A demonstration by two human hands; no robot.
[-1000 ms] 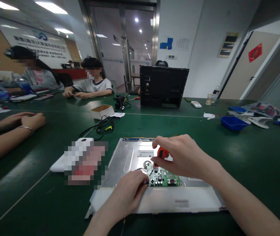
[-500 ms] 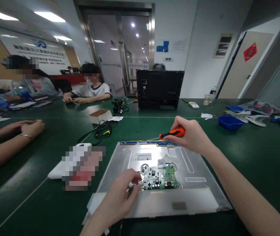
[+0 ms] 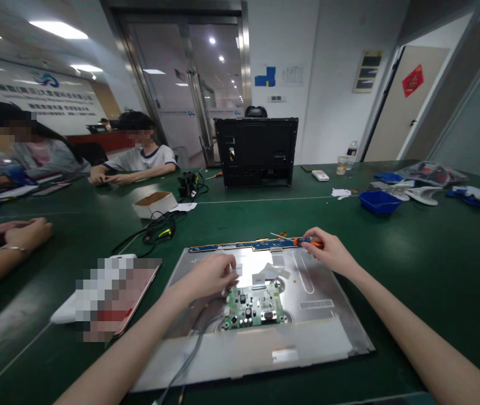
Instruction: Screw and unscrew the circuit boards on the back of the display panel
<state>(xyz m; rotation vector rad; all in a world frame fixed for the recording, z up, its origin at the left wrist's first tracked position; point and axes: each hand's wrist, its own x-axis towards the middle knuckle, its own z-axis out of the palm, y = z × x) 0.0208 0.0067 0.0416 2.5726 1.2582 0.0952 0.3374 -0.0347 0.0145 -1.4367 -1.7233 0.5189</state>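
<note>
A flat silver display panel (image 3: 328, 332) lies back-side up on the green table, with a green circuit board (image 3: 254, 304) at its middle and a narrow blue board strip (image 3: 223, 246) along its far edge. My right hand (image 3: 330, 253) grips an orange-and-black screwdriver (image 3: 307, 242) above the far right part of the panel, its thin shaft pointing left. My left hand (image 3: 212, 275) hovers by the circuit board's upper left corner, fingers curled inward; whatever lies between the fingertips is hidden. Grey cables (image 3: 195, 351) run from the board's left side over the panel's near edge.
Left of the panel lie a phone-like pink slab (image 3: 142, 281) and a white object (image 3: 64, 309). Beyond are black cables (image 3: 155, 228), an open box (image 3: 153, 205) and a black monitor casing (image 3: 259, 152). A blue tray (image 3: 378, 202) stands right. Another person's hands (image 3: 28, 233) rest at left.
My left hand has gone from the circuit board's left side up to its upper left corner, uncovering the cables. My right hand with the screwdriver has lowered toward the panel. The view has shifted right.
</note>
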